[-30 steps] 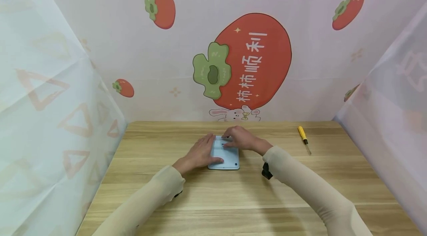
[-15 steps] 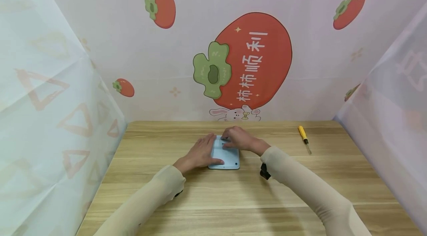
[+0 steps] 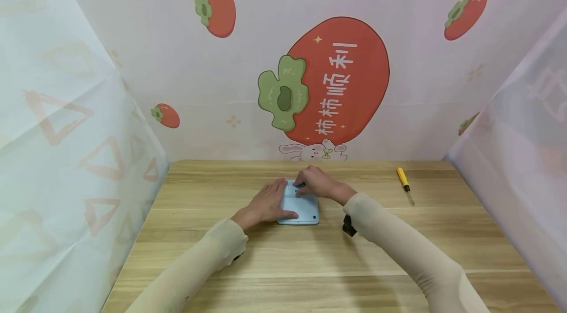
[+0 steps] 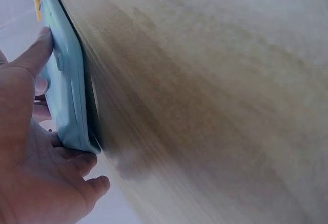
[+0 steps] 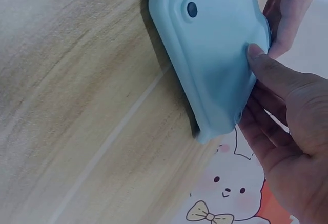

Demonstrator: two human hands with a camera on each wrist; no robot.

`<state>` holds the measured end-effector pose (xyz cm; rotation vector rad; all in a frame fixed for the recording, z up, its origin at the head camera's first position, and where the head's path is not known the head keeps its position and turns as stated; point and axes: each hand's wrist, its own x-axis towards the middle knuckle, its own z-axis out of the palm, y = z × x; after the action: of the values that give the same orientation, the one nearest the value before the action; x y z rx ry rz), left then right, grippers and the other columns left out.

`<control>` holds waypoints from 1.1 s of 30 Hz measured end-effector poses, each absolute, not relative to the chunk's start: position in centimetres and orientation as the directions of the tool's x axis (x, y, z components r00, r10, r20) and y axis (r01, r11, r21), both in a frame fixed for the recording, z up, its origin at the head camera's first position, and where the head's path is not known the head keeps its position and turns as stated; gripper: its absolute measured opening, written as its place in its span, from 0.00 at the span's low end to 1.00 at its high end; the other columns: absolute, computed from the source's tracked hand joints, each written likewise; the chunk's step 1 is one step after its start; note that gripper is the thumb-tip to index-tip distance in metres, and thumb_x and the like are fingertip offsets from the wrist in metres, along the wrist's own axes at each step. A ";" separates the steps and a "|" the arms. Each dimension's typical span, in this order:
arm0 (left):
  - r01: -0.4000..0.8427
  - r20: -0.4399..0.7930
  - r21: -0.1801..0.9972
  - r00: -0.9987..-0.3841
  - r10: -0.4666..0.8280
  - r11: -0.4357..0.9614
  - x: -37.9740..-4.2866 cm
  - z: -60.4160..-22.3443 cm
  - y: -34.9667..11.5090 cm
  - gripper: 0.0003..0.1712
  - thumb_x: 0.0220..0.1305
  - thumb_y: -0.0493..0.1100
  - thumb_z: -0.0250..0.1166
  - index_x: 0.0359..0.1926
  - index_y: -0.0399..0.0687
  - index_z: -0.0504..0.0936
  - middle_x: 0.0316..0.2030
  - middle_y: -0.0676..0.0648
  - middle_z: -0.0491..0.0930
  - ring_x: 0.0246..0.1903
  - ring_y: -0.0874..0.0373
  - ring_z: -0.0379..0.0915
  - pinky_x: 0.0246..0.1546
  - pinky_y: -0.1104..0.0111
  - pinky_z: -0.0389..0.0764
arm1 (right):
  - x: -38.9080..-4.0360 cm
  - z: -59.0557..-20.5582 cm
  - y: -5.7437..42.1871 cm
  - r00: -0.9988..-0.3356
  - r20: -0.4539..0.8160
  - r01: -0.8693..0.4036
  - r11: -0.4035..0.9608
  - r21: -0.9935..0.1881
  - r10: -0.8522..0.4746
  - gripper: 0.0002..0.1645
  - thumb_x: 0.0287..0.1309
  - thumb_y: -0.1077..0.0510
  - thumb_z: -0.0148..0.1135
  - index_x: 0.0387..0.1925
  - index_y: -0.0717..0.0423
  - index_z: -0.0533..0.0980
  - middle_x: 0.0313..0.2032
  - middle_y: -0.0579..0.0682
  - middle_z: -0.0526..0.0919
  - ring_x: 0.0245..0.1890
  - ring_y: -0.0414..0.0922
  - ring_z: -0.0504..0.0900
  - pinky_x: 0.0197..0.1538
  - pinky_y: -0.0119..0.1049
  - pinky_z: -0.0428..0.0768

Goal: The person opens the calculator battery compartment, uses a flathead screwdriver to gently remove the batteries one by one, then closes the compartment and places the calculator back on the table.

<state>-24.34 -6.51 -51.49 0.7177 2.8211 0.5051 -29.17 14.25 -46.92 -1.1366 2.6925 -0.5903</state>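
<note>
A flat light-blue device [image 3: 294, 203] with rounded corners lies back side up on the table. A small dark oval [image 5: 192, 9] sits in one corner of its face. My left hand [image 3: 266, 202] holds its left side, thumb laid across the back and fingers along the edge. At the far edge, my right hand [image 3: 319, 183] grips the device, its thumb tip on the back and its other fingers curled down by the edge. In the right wrist view, the right thumb [image 5: 271, 70] presses the blue face [image 5: 220, 44]. The underside is hidden.
A screwdriver [image 3: 404, 182] with a yellow handle lies at the back right of the wooden table [image 3: 310, 264]. White cloth walls [image 3: 248, 3] printed with persimmons and a rabbit enclose the table at the back and both sides.
My right wrist and forearm have shifted slightly to the left. Both hands stay on the device, which lies in nearly the same place.
</note>
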 end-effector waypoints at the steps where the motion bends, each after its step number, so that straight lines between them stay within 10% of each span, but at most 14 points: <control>1: 0.428 -0.096 0.368 -0.866 0.491 0.826 -24.3 -51.4 -6.5 0.64 0.62 0.70 0.73 0.81 0.34 0.55 0.81 0.36 0.57 0.80 0.43 0.55 0.80 0.47 0.57 | -29.2 -46.9 14.2 -0.700 0.002 -0.649 0.636 -0.417 -0.714 0.18 0.57 0.62 0.80 0.49 0.62 0.89 0.45 0.55 0.92 0.46 0.46 0.91 0.50 0.38 0.89; 33: 0.406 -0.132 0.337 -0.873 0.469 0.850 -24.2 -51.1 -6.1 0.64 0.62 0.71 0.72 0.82 0.36 0.56 0.81 0.37 0.57 0.81 0.45 0.53 0.81 0.47 0.55 | -30.3 -45.2 12.7 -0.607 -0.155 -0.738 0.625 -0.254 -0.780 0.05 0.63 0.63 0.76 0.40 0.59 0.91 0.29 0.45 0.87 0.27 0.36 0.72 0.34 0.28 0.73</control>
<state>-24.21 -6.12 -51.11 0.6745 2.8175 0.4453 -30.30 12.70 -45.20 -1.2384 2.5990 -0.2393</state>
